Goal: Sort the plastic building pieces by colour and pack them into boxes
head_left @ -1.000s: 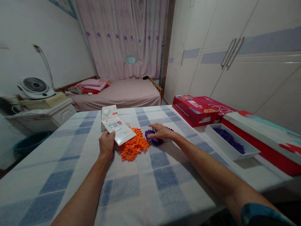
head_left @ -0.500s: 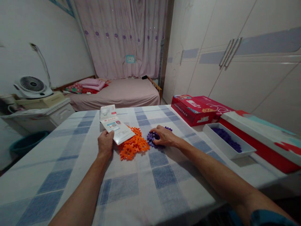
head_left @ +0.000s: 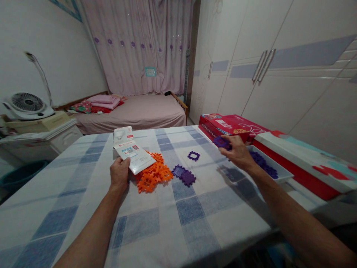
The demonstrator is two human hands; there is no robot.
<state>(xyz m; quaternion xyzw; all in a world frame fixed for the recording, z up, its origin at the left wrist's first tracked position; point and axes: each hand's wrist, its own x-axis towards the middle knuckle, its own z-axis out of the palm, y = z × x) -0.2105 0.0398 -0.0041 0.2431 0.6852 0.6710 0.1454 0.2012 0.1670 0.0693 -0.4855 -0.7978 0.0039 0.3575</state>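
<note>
My left hand (head_left: pixel 119 173) is closed on the near-left edge of a white box's printed flap (head_left: pixel 136 158), which slants over a heap of orange interlocking plastic tiles (head_left: pixel 153 175). My right hand (head_left: pixel 237 150) is raised at the right, its fingers round purple interlocking tiles (head_left: pixel 222 143); how many it holds I cannot tell. Beyond that wrist is a white tray (head_left: pixel 286 174) with more purple tiles (head_left: pixel 263 163) in it, partly hidden by the hand. Two purple tiles (head_left: pixel 184 175) lie beside the orange heap, and a purple frame-shaped tile (head_left: pixel 193 156) lies farther back.
A red box (head_left: pixel 223 126) and a long white-and-red box (head_left: pixel 301 160) line the table's right side. The table carries a checked cloth (head_left: pixel 139 223). Past its far edge stands a bed (head_left: pixel 139 109); a fan (head_left: pixel 28 104) stands at the left.
My right hand has lifted purple tiles off the table and carried them right, toward the tray. Several purple tiles it covered now show. My left hand still holds the flap.
</note>
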